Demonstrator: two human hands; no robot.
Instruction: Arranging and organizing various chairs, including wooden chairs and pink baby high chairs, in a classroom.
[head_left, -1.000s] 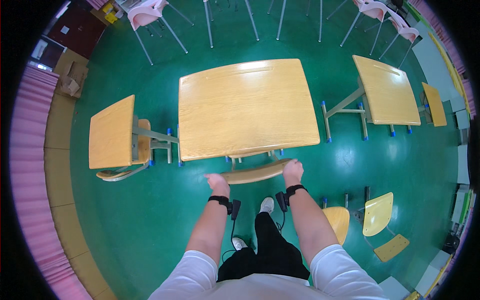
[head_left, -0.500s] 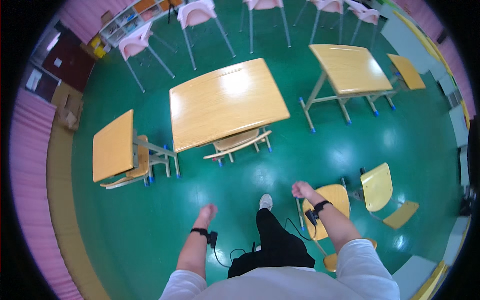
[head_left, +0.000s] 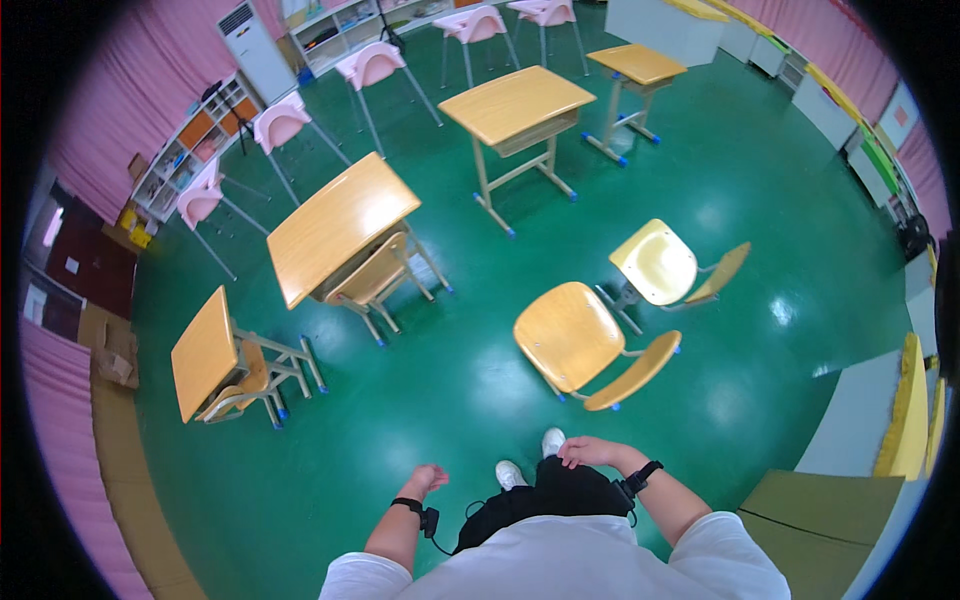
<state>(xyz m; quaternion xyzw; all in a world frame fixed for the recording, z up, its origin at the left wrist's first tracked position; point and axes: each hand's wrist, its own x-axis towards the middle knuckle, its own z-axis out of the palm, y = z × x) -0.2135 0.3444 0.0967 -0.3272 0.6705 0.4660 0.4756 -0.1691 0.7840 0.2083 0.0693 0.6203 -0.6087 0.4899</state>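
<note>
My left hand [head_left: 430, 477] hangs loose over the green floor, its fingers relaxed, slightly bent and holding nothing. My right hand [head_left: 588, 452] is in front of my body near my shoes [head_left: 553, 442], fingers loosely stretched toward the left, also with nothing in it. Nearest to the right hand stands a wooden chair [head_left: 568, 335], its seat toward me and its curved backrest [head_left: 640, 372] on the right. Just beyond it is a second, paler yellow chair [head_left: 655, 262]. Neither hand touches any furniture.
Wooden desks stand to the left [head_left: 207, 355], ahead [head_left: 345, 228] and farther off [head_left: 518, 103]; the two nearer ones have chairs tucked in. Several pink high chairs [head_left: 372, 65] line the far side. A small desk [head_left: 637, 64] is at far right, a low yellow-topped partition [head_left: 905, 410] near right.
My view has turned right and I have stepped nearer the two loose chairs, which now lie ahead of me. My right hand has drawn in toward my body, and its fingers have loosened.
</note>
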